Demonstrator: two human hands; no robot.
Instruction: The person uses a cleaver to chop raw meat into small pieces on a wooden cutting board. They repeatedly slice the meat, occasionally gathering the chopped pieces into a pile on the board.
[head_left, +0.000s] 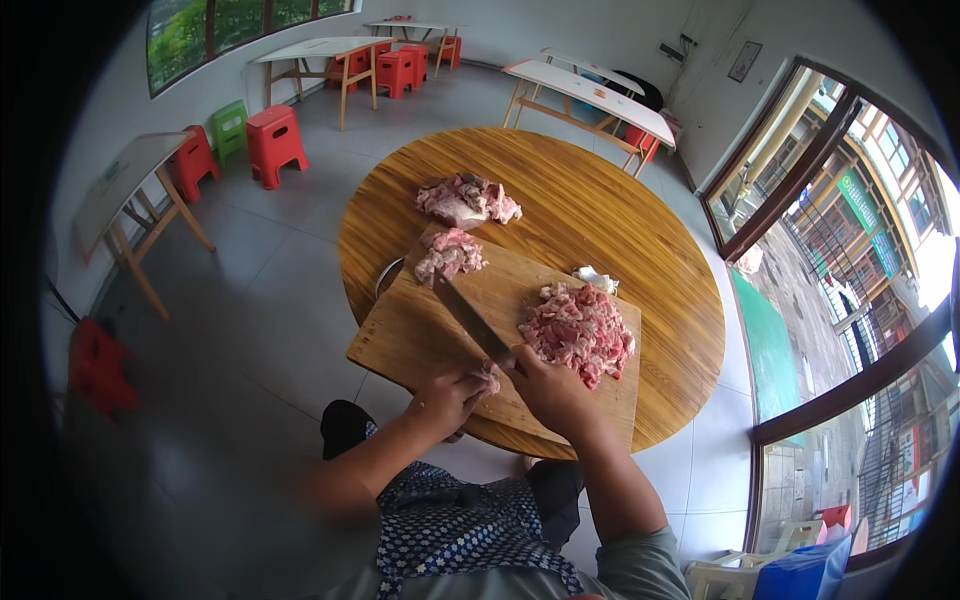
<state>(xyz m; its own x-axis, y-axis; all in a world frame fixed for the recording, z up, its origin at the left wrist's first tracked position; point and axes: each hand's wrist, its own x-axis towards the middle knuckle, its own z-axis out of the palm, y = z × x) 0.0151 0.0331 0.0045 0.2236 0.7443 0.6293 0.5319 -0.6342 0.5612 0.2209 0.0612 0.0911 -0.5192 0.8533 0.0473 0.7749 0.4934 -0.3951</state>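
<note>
My right hand (551, 390) grips the handle of a cleaver (474, 319), whose broad blade points up and left over a wooden cutting board (420, 337). Under the fingers of my left hand (444, 401) is a small piece of raw meat (489, 379), close beside the heel of the blade. A heap of chopped raw meat (577, 330) lies on the board's right side. Toward the board's far left edge rests a smaller pile of uncut meat (450, 253). Beyond the board, a larger chunk of meat (466, 199) sits directly on the round table.
The board overhangs the near edge of the round wooden table (645, 225). A crumpled white item (596, 279) lies behind the chopped heap. A round rim (388, 276) shows at the board's left. Red stools (276, 142) and white-topped tables (592, 86) stand farther off; glass doors are at right.
</note>
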